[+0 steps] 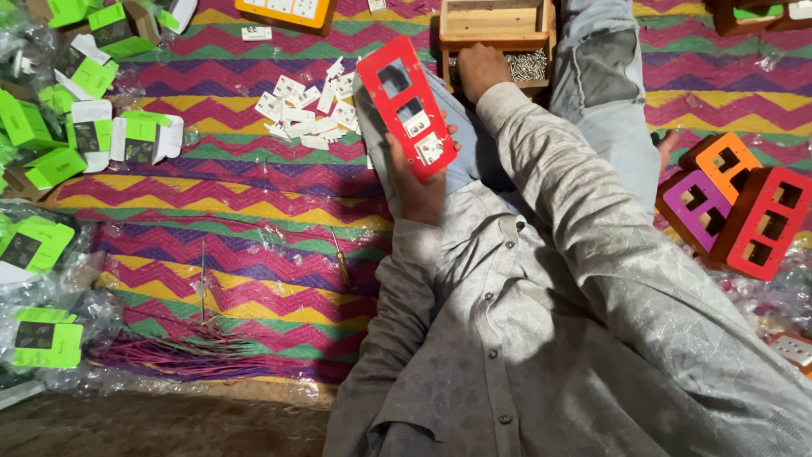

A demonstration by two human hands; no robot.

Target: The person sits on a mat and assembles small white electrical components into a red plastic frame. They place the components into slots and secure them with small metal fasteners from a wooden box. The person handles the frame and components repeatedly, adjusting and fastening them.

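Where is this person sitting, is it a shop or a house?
Probably a small home workshop on the floor. A zigzag woven mat holds white switch parts, green packets, and the left hand holds a red switch plate.

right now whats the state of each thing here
red switch plate: held tilted, two white switches fitted, top slot empty
left hand: gripping the plate
right hand: reaching into wooden tray
wooden tray: open, holds screws
white switches: loose pile on mat
screwdriver: lying on mat

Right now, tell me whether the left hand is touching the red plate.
Touching. The head view shows the left hand gripping the lower end of the red plate, with fingertips curled over its right edge.
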